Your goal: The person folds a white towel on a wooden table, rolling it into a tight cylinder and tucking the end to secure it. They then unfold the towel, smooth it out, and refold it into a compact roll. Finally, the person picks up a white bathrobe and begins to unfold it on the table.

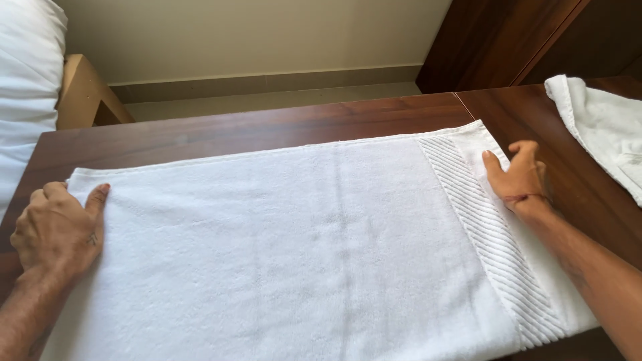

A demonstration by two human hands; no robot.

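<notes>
The head view shows two towels, two hands and one table. One large white rectangular terry towel (301, 254) lies flat and spread open on the dark brown polished wooden table (267, 127); its long axis runs left to right across the view, slightly skewed, so that the right end sits farther from the person than the left. One band of raised diagonal ribs (488, 247) crosses the towel near its right end, running from the far edge to the near edge. The left hand (57, 230) rests on the towel's far left corner with fingers curled under and the thumb laid flat on the cloth; whether it pinches the edge cannot be told. The right hand (518, 175) sits at the far right corner, fingers bent over the towel's short edge and thumb pressed on the cloth, gripping that edge. One second white crumpled terry towel (602, 134) lies at the table's far right, well apart from the first. One white bed cover (27, 80) shows at the left margin.
</notes>
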